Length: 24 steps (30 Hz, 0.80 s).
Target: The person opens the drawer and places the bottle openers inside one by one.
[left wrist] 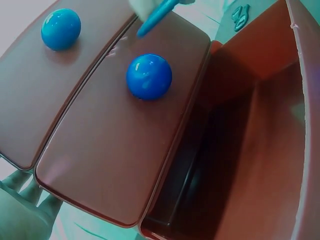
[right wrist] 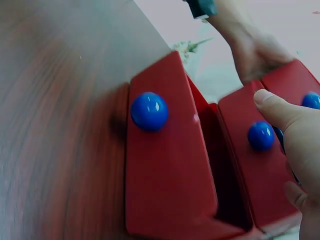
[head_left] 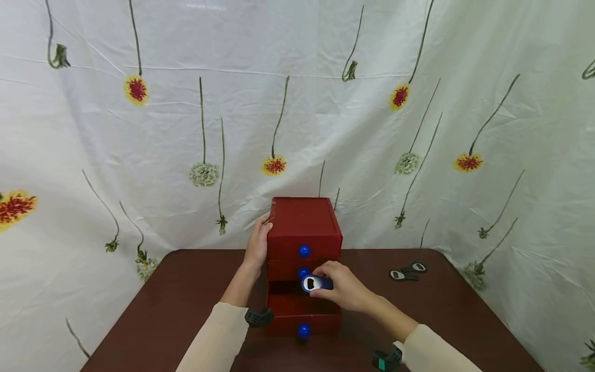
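A small red drawer cabinet (head_left: pixel 304 217) with blue round knobs stands on the table, its bottom drawer (head_left: pixel 302 323) pulled out. In the head view my right hand (head_left: pixel 344 287) pinches a blue bottle opener (head_left: pixel 310 283) above that drawer, in front of the middle drawer. The left wrist view shows the bare inside of the open drawer (left wrist: pixel 270 145). My left hand (head_left: pixel 257 243) rests against the cabinet's left side near the top, its fingers partly hidden behind it in the left wrist view. In the right wrist view the opener is mostly hidden by my right hand (right wrist: pixel 300 145).
Two dark bottle openers, one nearer (head_left: pixel 403 276) and one farther (head_left: pixel 415 267), lie on the dark brown table (head_left: pixel 195 299) to the right of the cabinet. Behind the table hangs a white cloth (head_left: pixel 241 129) with printed flowers.
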Tool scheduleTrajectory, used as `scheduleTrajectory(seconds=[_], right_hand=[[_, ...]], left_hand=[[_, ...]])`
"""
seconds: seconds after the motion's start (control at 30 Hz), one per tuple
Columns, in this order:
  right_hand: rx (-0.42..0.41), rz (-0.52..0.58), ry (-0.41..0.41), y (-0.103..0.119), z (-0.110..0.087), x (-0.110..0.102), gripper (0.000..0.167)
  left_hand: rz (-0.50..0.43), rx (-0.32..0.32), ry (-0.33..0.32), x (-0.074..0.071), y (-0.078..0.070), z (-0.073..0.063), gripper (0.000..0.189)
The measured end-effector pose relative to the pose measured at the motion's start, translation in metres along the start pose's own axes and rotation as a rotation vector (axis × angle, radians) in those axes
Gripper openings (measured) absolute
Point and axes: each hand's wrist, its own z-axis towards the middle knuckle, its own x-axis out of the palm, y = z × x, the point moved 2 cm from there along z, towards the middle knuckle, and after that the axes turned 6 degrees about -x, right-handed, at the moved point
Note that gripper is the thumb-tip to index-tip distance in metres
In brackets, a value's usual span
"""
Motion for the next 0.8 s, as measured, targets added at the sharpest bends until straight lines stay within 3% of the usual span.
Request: scheduleTrajectory(seconds=[0.27, 0.5, 0.8], right_hand=[[-0.002, -0.039, 0.016, 0.019, 0.021, 0.022, 0.038], [0.055, -0.107, 0.016, 0.033, 0.033, 0.039, 0.039], [0.071, -0.306, -0.045, 0.043, 0.041, 0.055, 0.04]], left_hand=[[-0.005, 0.002, -0.006, 0.0, 0.002, 0.0, 0.052], [-0.003, -0.02, -0.005, 0.001, 0.002, -0.002, 0.052], [-0.008, -0.028, 0.0, 0.0, 0.002, -0.002, 0.052]])
